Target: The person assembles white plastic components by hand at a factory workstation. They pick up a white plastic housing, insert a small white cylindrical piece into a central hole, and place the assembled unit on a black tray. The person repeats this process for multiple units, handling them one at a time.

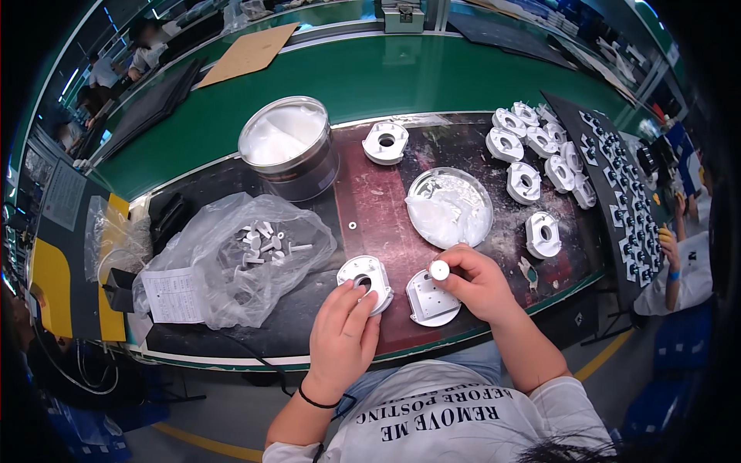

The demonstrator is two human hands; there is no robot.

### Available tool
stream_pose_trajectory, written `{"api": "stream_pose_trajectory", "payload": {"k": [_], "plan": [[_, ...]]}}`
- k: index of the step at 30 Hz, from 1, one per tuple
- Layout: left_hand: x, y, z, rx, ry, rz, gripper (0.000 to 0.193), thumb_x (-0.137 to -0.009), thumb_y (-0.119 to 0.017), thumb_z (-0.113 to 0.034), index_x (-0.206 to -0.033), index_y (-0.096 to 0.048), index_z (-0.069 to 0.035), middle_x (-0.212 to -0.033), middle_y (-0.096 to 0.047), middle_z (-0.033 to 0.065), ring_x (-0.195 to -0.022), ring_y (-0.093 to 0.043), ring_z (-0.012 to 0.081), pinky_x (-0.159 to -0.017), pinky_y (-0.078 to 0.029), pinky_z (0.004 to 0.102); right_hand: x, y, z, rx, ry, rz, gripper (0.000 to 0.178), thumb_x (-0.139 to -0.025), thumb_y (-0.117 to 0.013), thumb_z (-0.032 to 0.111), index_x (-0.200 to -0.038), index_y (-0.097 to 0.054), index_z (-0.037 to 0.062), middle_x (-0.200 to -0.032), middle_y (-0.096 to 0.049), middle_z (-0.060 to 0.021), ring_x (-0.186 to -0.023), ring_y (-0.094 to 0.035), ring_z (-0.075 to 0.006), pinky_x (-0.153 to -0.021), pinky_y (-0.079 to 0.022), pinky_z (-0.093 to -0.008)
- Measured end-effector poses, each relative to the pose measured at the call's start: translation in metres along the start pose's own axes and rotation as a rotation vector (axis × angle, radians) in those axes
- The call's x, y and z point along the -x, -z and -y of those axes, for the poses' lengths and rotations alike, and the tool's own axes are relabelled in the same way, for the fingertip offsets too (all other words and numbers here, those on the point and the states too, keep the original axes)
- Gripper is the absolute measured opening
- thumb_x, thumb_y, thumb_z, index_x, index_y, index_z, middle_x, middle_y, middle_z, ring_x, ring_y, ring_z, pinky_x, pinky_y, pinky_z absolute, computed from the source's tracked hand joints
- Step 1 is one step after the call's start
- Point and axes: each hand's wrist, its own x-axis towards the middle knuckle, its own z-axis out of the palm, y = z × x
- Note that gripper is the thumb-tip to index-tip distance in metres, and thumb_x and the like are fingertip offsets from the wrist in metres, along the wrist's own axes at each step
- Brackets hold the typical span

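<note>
My left hand [338, 339] has its fingers closed over the near edge of a white metal housing [361, 268] with a round hole, which rests on the table. Between the thumb and fingers of my right hand [480, 287] is a small white part with a round, disc-like head [440, 270]. Its far side is hidden by the fingers. Just under that hand lies a silvery metal part with a flat, drilled block [434, 304] on a rounded base. To the left, an opened clear plastic bag [224, 297] holds several white pins with disc heads [264, 241].
A dark tin [305, 174] with a white liner stands at the back. Beside it are a lone housing [385, 143] and a round dish [472, 185] with translucent white material. More housings [525, 182] cluster at right, before a black board [617, 197] of small parts. A co-worker's hand [668, 245] is beyond.
</note>
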Motion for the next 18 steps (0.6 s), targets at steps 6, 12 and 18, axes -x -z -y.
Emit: {"api": "stream_pose_trajectory", "payload": {"k": [6, 12, 18], "plan": [[0.001, 0.0, 0.0, 0.009, 0.009, 0.0, 0.037, -0.07, -0.068, 0.0, -0.106, -0.06, -0.002, -0.11, -0.057, 0.0144, -0.109, -0.054, 0.0353, -0.091, -0.043, 0.0429, -0.001, -0.002, 0.005, 0.037, -0.026, -0.027, 0.016, -0.083, -0.067, 0.012, -0.097, -0.065, 0.0047, -0.087, -0.06, -0.0038, -0.078, -0.054, -0.0109, -0.069, -0.042, -0.0243], [0.002, 0.0, -0.001, -0.044, 0.007, 0.007, 0.036, -0.071, -0.069, -0.002, -0.106, -0.06, -0.003, -0.112, -0.056, 0.0143, -0.111, -0.052, 0.0353, -0.092, -0.042, 0.0437, -0.001, -0.002, 0.013, 0.157, 0.001, -0.033, 0.018, -0.08, -0.068, 0.012, -0.096, -0.065, 0.005, -0.088, -0.06, -0.0042, -0.078, -0.055, -0.0125, -0.068, -0.043, -0.0253], [0.001, 0.0, -0.001, -0.076, 0.011, 0.014, 0.037, -0.07, -0.071, -0.006, -0.106, -0.06, -0.003, -0.114, -0.055, 0.014, -0.112, -0.05, 0.0349, -0.093, -0.04, 0.0442, -0.001, -0.002, 0.014, 0.217, 0.05, -0.043, 0.017, -0.079, -0.068, 0.012, -0.094, -0.065, 0.0051, -0.089, -0.061, -0.0047, -0.079, -0.055, -0.0141, -0.069, -0.042, -0.0261]]}}
